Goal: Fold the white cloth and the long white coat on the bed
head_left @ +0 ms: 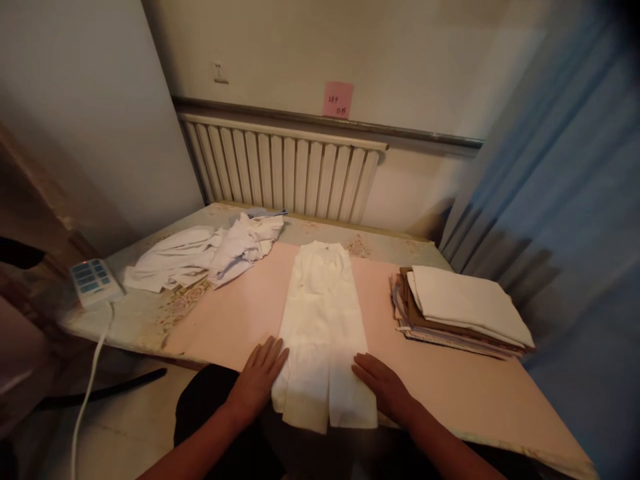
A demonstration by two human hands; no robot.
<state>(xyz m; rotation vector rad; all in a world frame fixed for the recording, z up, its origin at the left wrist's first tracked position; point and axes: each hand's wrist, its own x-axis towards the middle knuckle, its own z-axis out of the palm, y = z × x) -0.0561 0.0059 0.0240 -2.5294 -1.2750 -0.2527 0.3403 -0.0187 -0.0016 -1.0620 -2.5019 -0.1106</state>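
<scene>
A white garment (323, 307), perhaps a shirt, lies folded into a long narrow strip in front of me, collar end away from me. Its lower end reaches past the table's near edge. My left hand (260, 373) rests flat along the garment's left side, fingers stretched out and fingertips touching its border. On the opposite side, my right hand (383, 383) lies with extended fingers against the right border. Neither hand grips the fabric.
A stack of folded clothes (460, 307) sits on the right of the pink cloth (250, 310). Crumpled pale garments (200, 257) lie at the back left. A white power strip (95, 283) with a cable stands at the left edge. Behind are a radiator (290, 170) and blue curtain (550, 200).
</scene>
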